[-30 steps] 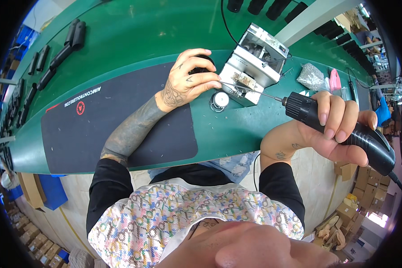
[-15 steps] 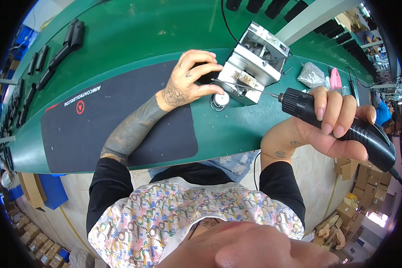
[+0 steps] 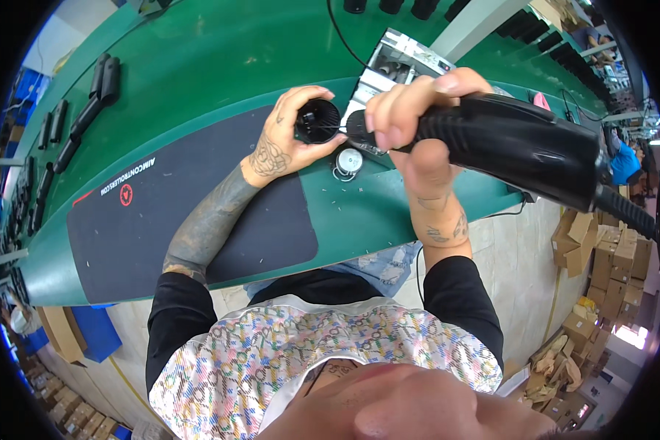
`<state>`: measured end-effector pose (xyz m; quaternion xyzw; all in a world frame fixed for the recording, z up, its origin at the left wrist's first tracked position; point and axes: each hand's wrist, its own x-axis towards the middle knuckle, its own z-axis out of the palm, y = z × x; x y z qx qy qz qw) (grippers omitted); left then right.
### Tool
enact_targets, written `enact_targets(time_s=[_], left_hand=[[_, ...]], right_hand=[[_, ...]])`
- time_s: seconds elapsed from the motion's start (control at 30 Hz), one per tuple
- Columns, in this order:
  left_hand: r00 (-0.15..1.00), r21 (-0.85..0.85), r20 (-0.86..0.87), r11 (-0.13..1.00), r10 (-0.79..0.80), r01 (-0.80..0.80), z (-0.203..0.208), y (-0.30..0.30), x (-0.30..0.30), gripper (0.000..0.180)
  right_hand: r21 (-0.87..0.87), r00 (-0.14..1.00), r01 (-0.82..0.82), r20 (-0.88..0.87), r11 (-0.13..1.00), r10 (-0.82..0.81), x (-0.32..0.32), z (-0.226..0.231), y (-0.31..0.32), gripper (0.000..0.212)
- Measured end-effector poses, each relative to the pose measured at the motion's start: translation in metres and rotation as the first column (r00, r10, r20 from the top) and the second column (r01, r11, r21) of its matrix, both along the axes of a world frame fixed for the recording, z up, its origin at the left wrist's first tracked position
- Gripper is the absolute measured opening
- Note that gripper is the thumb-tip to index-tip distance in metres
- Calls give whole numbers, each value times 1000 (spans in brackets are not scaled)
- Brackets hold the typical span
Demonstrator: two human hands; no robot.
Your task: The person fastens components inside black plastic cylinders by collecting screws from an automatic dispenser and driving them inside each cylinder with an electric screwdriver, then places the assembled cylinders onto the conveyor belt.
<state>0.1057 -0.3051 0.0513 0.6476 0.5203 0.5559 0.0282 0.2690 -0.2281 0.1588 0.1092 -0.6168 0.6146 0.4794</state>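
My left hand [image 3: 290, 139] is closed round a black cylinder [image 3: 317, 121], its open hollow end turned up toward me. In my right hand [image 3: 425, 117] is a black electric screwdriver [image 3: 524, 147], fingers wrapped round its front part. The screwdriver's thin bit reaches into the opening of the cylinder; the tip is hidden inside. Just below the cylinder, a small round metal-topped part [image 3: 347, 163] stands on the green bench. A metal screw-feeding machine [image 3: 397, 62] stands behind my right hand, which covers part of it.
A dark mat [image 3: 198, 213] lies under my left forearm on the green bench [image 3: 374, 220]. Tiny screws are scattered near the mat's right edge. Black cylinders [image 3: 110, 81] line the left side, and more [image 3: 425, 7] stand at the far edge. Cardboard boxes [image 3: 616, 271] are stacked at right.
My right hand has brought the screwdriver left and toward the camera, from beside the machine to the cylinder. My left hand has tilted the cylinder so its opening now shows.
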Motion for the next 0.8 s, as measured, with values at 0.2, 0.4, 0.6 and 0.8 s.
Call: enact_targets(time_s=[0.2,0.4,0.6,0.8], left_hand=[[1000,25,24,1000,3,-4,2,5,-2,66],[1000,41,13,999,7,-7,0,3,-5,67],[996,26,83,999,21,-24,0,-11,-13,66],[996,-18,86,1000,18,-16,-6,-20,-16,63]], right_hand=[[124,998,51,29,991,-55,-3,-6,7,53],[138,999,-2,53,990,-5,-11,-9,6,51],[143,998,-6,65,990,-3,-26,-13,-9,48],[54,999,-49,15,997,48,-41,-23,-24,46]])
